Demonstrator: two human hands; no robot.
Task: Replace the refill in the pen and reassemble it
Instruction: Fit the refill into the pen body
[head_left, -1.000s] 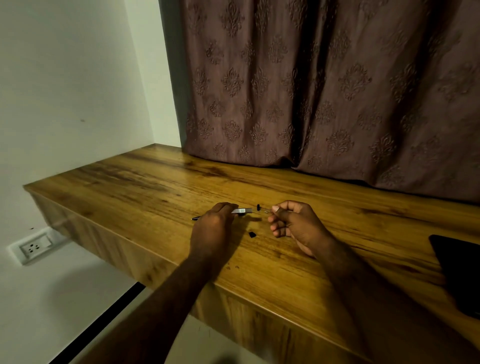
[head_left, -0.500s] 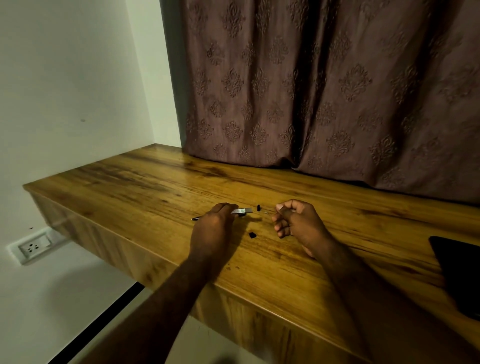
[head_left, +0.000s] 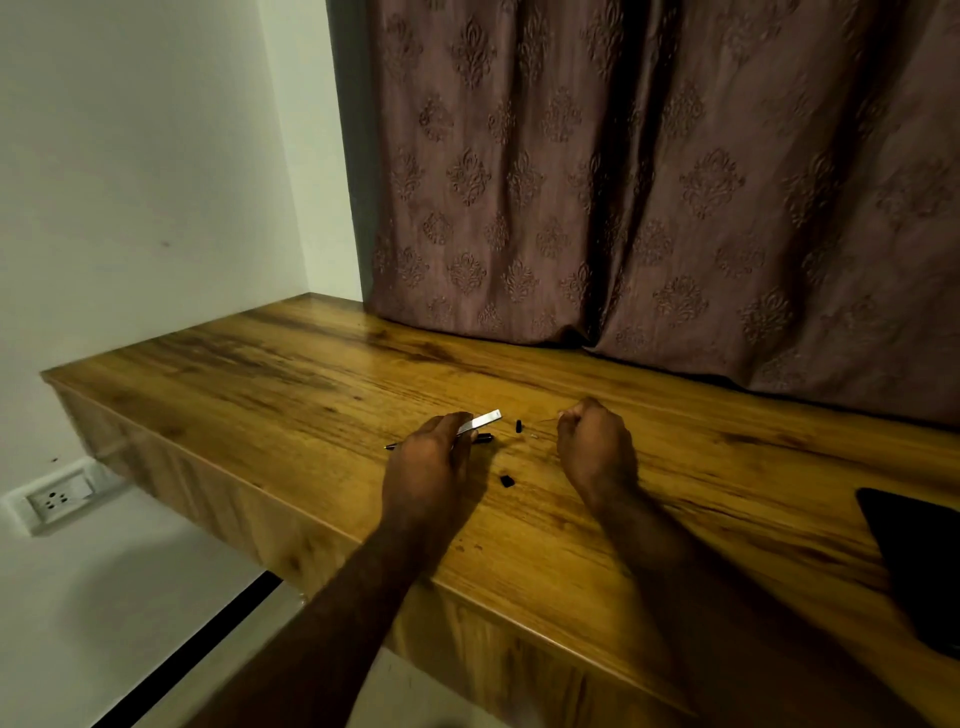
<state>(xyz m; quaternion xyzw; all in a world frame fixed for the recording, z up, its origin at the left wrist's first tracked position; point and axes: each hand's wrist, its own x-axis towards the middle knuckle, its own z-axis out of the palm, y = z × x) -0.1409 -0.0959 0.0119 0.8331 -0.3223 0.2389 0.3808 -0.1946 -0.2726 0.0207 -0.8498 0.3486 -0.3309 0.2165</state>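
Wooden tabletop (head_left: 260, 374) built into a corner. Pale wall on the left, brown patterned curtain (head_left: 649, 182) hanging down to the far edge.

Left hand (head_left: 426, 467) rests knuckles-up near the middle of the tabletop. Its grip is curled round a flat silver pen piece (head_left: 482, 420), which juts out from under the fingertips to the right and tilts slightly upward. Under the same hand lies a thin dark pen body (head_left: 483, 438). One end shows just right of the fingers, below the silver piece, and the pointed other end pokes out on the hand's left side.

Right hand (head_left: 597, 452) sits near the left one, wrist on the wood, fingers curled in tight. The grip pinches what looks to be the refill (head_left: 549, 419) (a hairline only, very faint against the grain), which points left toward the other hand.

Loose parts lie between the two hands. A small black cap (head_left: 519, 426) stands just beyond the free end of the silver pen piece, not touching it. A tiny pale bit (head_left: 535, 435) lies just beside the cap. A second black piece (head_left: 506, 481) lies alone on the wood, nearer the person.

At far right a dark flat object (head_left: 919, 561) lies on the tabletop, cut off by the frame edge. A white wall socket (head_left: 57, 500) sits on the wall below the tabletop's left end.
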